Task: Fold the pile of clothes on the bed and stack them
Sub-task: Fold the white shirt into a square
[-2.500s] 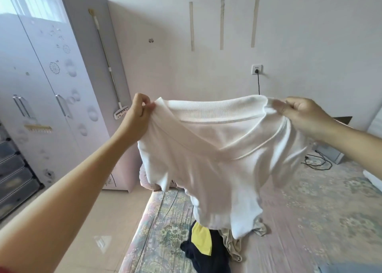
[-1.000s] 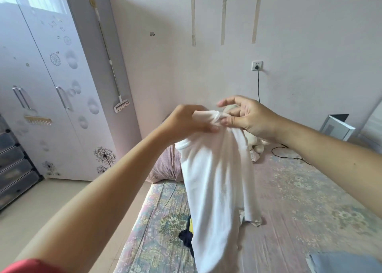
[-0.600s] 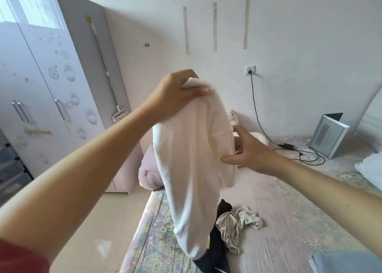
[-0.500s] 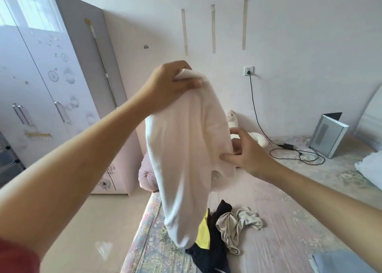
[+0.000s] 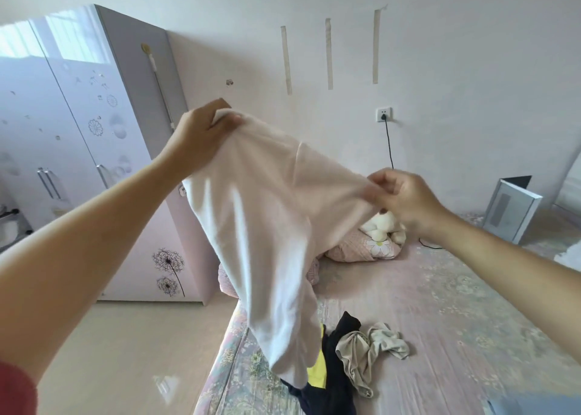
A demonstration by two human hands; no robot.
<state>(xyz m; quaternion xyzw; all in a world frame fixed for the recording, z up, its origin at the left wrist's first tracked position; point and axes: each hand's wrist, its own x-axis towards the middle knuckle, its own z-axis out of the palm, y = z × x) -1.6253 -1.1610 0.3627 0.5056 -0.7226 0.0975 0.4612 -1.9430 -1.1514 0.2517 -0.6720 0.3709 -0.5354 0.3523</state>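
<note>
I hold a white T-shirt (image 5: 270,226) up in the air over the bed (image 5: 440,336). My left hand (image 5: 201,134) pinches its top end high at the left. My right hand (image 5: 405,199) grips another edge lower at the right, so the cloth stretches between them and its loose end hangs down. Below it on the bed lie a dark navy and yellow garment (image 5: 330,380) and a crumpled beige garment (image 5: 367,351). A light blue piece of cloth (image 5: 534,403) shows at the bottom right corner.
A wardrobe (image 5: 94,163) stands at the left beside the bare floor (image 5: 125,351). A pink pillow (image 5: 361,248) and a white plush toy (image 5: 382,224) lie at the head of the bed. A grey box (image 5: 511,210) and a wall socket with cable (image 5: 384,115) are at the right.
My right hand has taken hold of the shirt's edge and pulled it out to the right, spreading the cloth. My left hand has dropped a little, still gripping the top.
</note>
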